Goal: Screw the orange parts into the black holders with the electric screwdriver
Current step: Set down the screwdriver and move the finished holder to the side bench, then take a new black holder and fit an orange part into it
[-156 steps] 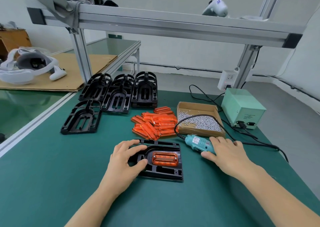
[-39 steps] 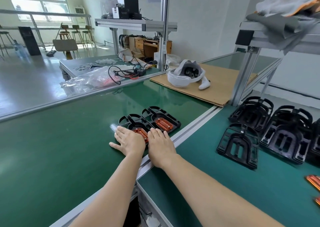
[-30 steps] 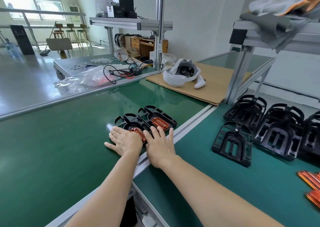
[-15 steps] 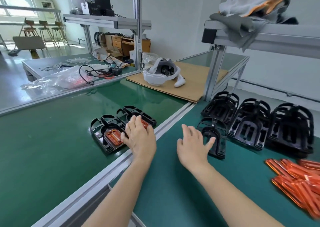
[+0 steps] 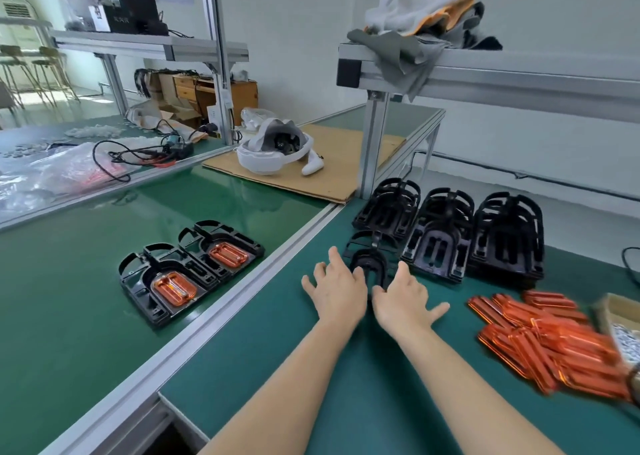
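A single black holder lies flat on the green table, in front of three stacks of black holders. My left hand and my right hand sit side by side over its near edge, fingers spread and touching it. Whether they grip it is hidden. A pile of orange parts lies to the right. Two black holders with orange parts fitted lie on the neighbouring table to the left. The electric screwdriver is out of view.
A cardboard box of screws shows at the right edge. An aluminium frame post stands behind the stacks, with cloths on its crossbar. A white headset rests on cardboard. An aluminium rail separates the two tables.
Both hands have left the finished holders on the left table and moved right. They now lie together on the single black holder, and my view has turned right.
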The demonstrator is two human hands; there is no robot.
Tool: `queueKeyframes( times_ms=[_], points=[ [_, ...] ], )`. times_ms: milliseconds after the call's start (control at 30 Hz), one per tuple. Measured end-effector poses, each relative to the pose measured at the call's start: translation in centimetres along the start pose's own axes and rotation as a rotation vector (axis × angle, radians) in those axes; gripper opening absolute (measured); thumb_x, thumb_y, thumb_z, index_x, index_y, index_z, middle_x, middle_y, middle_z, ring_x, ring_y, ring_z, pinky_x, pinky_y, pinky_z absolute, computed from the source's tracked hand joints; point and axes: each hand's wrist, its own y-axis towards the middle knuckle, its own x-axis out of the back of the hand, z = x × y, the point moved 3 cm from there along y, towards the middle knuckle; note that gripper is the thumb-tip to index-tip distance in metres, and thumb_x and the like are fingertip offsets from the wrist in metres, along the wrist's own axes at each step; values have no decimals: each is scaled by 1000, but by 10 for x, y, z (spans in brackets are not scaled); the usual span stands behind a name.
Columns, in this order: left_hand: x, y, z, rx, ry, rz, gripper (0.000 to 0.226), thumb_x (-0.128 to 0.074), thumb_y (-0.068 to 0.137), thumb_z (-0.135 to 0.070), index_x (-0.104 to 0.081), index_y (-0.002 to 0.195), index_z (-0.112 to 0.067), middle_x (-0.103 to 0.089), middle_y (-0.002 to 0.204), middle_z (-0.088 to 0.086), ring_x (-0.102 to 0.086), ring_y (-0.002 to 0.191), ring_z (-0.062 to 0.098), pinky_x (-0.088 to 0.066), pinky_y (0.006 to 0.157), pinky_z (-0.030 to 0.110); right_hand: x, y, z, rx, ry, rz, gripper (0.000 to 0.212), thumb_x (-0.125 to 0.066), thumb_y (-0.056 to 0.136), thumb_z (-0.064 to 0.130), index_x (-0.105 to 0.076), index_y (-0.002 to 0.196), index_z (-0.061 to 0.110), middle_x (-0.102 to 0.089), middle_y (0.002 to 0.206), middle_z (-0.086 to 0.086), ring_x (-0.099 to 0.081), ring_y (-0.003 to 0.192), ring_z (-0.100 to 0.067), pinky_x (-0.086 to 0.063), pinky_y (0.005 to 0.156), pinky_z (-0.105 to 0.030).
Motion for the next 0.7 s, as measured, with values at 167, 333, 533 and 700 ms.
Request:
queueKeyframes(
  times_ms=[167, 333, 533, 700],
  points=[
    [-4, -1, -4, 35, 8, -5, 56, -31, 99, -28, -13, 148, -10, -47, 139, 5, -22, 140, 21, -3, 113, 49, -6, 1, -1, 17, 24, 16, 63, -40, 98, 30, -9, 152, 19, -43, 141, 0, -23, 142, -20, 5, 112, -63],
    [-1, -6, -8, 72, -47, 14, 53, -31, 98, -22, -14, 147, -10, -52, 133, 2, -24, 138, 18, -2, 114, 49, -4, -4, 1, 36, 29, 34, 63, -40, 100, 28, -8, 153, 15, -37, 146, 0, -19, 144, -18, 5, 113, -62],
    [7, -23, -18, 63, -229, -7, 51, -32, 99, -15, -16, 148, -10, -47, 139, 5, -35, 132, 20, -10, 115, 41, 12, -12, -5, 115, 123, 38, 48, -37, 102, 20, -25, 146, 6, -39, 145, -6, -32, 137, -23, -11, 117, -52],
    [18, -47, -23, 50, -493, -9, 53, -30, 99, -8, -16, 149, -16, -35, 149, -1, -46, 119, 18, -37, 97, 31, 25, -30, -17, 217, 359, 1, 41, -36, 102, 11, -33, 143, 6, -40, 144, -6, -44, 123, -23, -34, 92, -27]
  ],
)
